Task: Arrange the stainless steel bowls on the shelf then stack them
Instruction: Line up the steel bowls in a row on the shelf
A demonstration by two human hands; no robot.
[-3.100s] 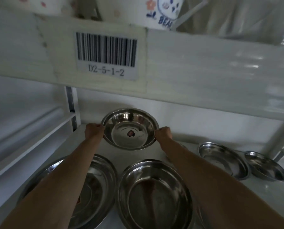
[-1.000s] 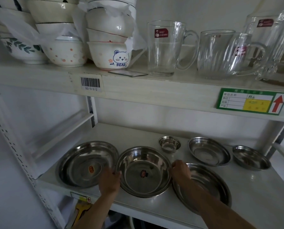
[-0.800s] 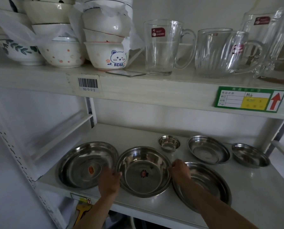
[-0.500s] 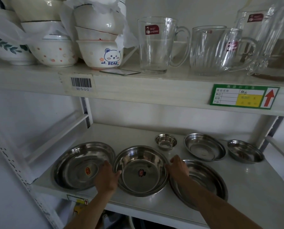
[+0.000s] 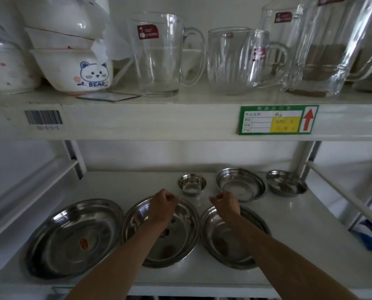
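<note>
Several stainless steel bowls sit apart on the lower white shelf (image 5: 120, 187). A wide bowl (image 5: 72, 237) lies front left, a deep bowl (image 5: 180, 234) front middle, another wide bowl (image 5: 226, 239) front right. Behind them stand a tiny bowl (image 5: 191, 185), a medium bowl (image 5: 240, 184) and a smaller bowl (image 5: 285, 185). My left hand (image 5: 164, 206) hovers over the far rim of the middle bowl, fingers loosely curled, holding nothing. My right hand (image 5: 226, 203) hovers over the far rim of the front right bowl, fingers also loosely curled and empty. The tiny bowl lies just beyond, between both hands.
The upper shelf (image 5: 180, 120) overhangs closely, carrying ceramic bowls (image 5: 72, 70), glass mugs (image 5: 159, 55) and a glass jug (image 5: 323, 46). A green price label (image 5: 278, 120) and a barcode (image 5: 43, 117) mark its edge. Shelf posts (image 5: 306, 161) stand right, a bracket (image 5: 74, 159) left.
Both hands have let go of the middle bowl's rim and moved forward and up towards the tiny bowl. The bowl they held stays on the shelf. The camera has come closer.
</note>
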